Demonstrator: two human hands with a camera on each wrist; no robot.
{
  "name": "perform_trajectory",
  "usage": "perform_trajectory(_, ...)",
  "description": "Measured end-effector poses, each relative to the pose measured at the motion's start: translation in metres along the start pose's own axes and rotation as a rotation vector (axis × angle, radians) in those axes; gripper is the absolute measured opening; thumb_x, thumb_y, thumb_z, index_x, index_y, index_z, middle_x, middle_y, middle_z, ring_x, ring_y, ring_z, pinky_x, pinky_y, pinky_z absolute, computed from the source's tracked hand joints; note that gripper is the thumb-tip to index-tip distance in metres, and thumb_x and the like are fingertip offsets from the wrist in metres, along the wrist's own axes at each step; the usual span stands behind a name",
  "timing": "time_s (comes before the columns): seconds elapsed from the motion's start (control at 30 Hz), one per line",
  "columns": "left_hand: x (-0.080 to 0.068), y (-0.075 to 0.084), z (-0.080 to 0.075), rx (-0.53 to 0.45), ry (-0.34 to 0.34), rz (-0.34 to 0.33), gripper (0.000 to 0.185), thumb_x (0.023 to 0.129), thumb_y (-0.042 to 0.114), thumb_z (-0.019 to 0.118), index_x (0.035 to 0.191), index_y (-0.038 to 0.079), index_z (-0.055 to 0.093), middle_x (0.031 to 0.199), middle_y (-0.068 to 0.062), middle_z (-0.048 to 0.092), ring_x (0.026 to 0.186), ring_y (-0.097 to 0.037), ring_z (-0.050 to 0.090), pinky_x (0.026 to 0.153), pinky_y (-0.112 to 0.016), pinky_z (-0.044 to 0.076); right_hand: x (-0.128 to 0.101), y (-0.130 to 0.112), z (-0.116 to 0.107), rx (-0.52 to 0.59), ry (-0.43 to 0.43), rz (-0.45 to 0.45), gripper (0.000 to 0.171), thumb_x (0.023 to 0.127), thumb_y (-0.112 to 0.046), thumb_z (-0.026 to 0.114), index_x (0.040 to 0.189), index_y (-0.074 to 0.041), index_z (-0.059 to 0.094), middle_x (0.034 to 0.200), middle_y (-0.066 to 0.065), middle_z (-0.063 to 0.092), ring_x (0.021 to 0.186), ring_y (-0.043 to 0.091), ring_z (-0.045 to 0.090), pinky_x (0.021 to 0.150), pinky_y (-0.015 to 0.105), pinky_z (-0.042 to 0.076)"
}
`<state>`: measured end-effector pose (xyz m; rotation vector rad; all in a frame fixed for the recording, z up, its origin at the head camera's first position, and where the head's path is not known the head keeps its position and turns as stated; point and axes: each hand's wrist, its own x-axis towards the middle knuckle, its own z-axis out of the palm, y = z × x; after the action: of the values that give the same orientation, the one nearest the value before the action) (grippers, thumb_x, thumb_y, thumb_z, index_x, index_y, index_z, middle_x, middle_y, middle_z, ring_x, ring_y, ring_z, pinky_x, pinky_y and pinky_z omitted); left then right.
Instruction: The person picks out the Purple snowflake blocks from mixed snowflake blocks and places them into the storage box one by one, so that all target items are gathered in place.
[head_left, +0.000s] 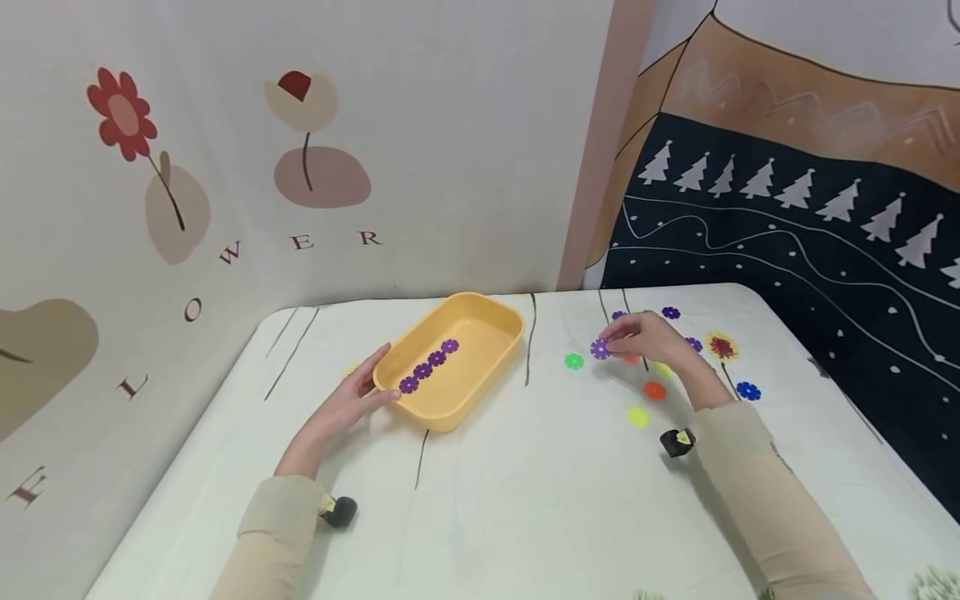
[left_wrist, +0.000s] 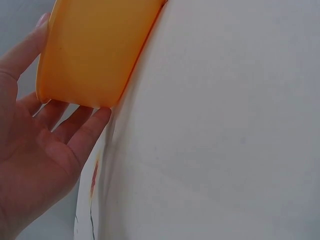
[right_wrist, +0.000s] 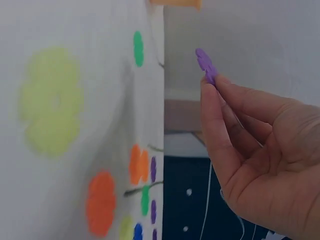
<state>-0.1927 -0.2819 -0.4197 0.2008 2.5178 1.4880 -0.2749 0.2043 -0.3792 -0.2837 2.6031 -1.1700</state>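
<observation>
Head view: left hand (head_left: 341, 408) flat against yellow tray (head_left: 504, 323) end, fingers straight; purple row inside. Right hand (head_left: 651, 340) pinches purple flower disc (head_left: 600, 348) above desk (head_left: 525, 483).

Left wrist: fingers (left_wrist: 75, 125) brace tray wall.

Right wrist: disc (right_wrist: 206, 65) lifted clear. Judged mid-carry; next, careful placement at row's end.

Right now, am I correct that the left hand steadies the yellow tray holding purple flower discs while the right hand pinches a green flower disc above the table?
Not quite: the disc pinched by the right hand is purple, not green, as the right wrist view shows. The green disc lies untouched on the table. The left hand does steady the yellow tray holding purple discs.
</observation>
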Motion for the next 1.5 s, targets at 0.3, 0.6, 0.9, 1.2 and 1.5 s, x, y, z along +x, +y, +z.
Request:
perform_trajectory(0.3,0.0,0.001,0.0,0.007,-0.001,0.007,0.085,0.097,0.023,0.065,0.162,0.024,0.01,0.168,-0.017,0.015,0.152,-0.041,0.024,0.12,-0.056,0.029,0.023,-0.043,0.02,0.185,0.055,-0.075,0.027,0.094,-0.005,0.066,0.119,0.006,0.066,0.111,0.021,0.068,0.086,0.008,0.067,0.082,0.022,0.062)
perform_trajectory(0.6,-0.002,0.002,0.0,-0.005,-0.003,0.011,0.085,0.097,0.021,0.065,0.162,0.024,0.011,0.167,-0.018,0.016,0.151,-0.042,0.025,0.12,-0.055,0.03,0.048,-0.088,0.061,0.304,0.072,-0.097,0.023,0.094,-0.003,0.066,0.116,0.004,0.068,0.114,0.023,0.068,0.093,0.018,0.069,0.09,0.036,0.062)
perform_trajectory(0.9,-0.002,0.002,0.0,-0.006,-0.001,0.015,0.084,0.097,0.021,0.065,0.162,0.023,0.011,0.167,-0.018,0.016,0.151,-0.043,0.025,0.119,-0.056,0.031,0.08,-0.116,0.107,0.373,0.09,-0.091,0.019,0.091,-0.001,0.069,0.109,0.005,0.07,0.107,0.022,0.071,0.087,0.019,0.071,0.089,0.038,0.062)
perform_trajectory(1.2,-0.002,0.001,0.0,0.006,-0.001,0.021,0.085,0.097,0.02,0.065,0.162,0.021,0.011,0.167,-0.018,0.015,0.151,-0.042,0.024,0.119,-0.055,0.03,0.101,-0.129,0.133,0.427,0.113,-0.006,0.015,0.09,0.004,0.068,0.104,0.005,0.071,0.104,0.021,0.072,0.088,0.024,0.074,0.088,0.036,0.063)
perform_trajectory(1.5,-0.001,0.001,0.0,-0.002,0.0,0.027,0.085,0.097,0.02,0.065,0.162,0.021,0.011,0.167,-0.019,0.015,0.151,-0.043,0.024,0.12,-0.054,0.03,0.12,-0.134,0.146,0.201,0.113,0.037,0.01,0.086,0.002,0.071,0.096,0.0,0.074,0.097,0.013,0.073,0.076,0.017,0.07,0.068,0.021,0.061)
